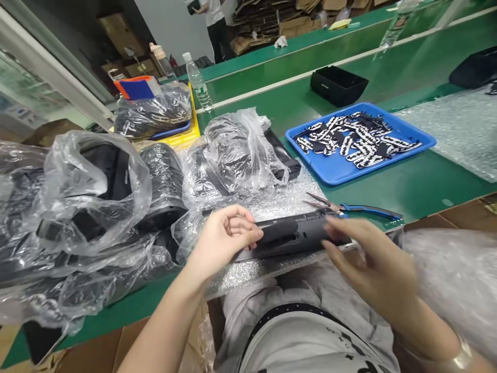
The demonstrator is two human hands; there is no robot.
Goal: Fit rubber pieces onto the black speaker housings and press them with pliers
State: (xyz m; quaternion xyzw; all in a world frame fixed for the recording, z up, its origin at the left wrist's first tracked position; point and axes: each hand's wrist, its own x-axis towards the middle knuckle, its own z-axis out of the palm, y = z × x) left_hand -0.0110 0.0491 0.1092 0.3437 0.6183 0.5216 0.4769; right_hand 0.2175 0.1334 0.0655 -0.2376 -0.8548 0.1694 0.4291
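A long black plastic housing [310, 239] lies on bubble wrap in front of me, a smooth raised black piece [280, 231] along its top. At its left end is my left hand [227, 233], fingers curled and thumb pressed to the index finger; what they pinch, if anything, is hidden. My right hand [373, 267], blurred by motion, is at the housing's right end, thumb and fingers apart. Just beyond the housing rest blue-handled long-nose pliers [355, 208], jaws parted and pointing left.
A blue tray [330, 173] holds many small black-and-white parts. Plastic-wrapped black units [159, 176] crowd the left, with a bagged bundle [236, 147] near the middle. Behind stand a water bottle [198, 83] and an open black box [337, 85]. A person [215, 23] stands in the background.
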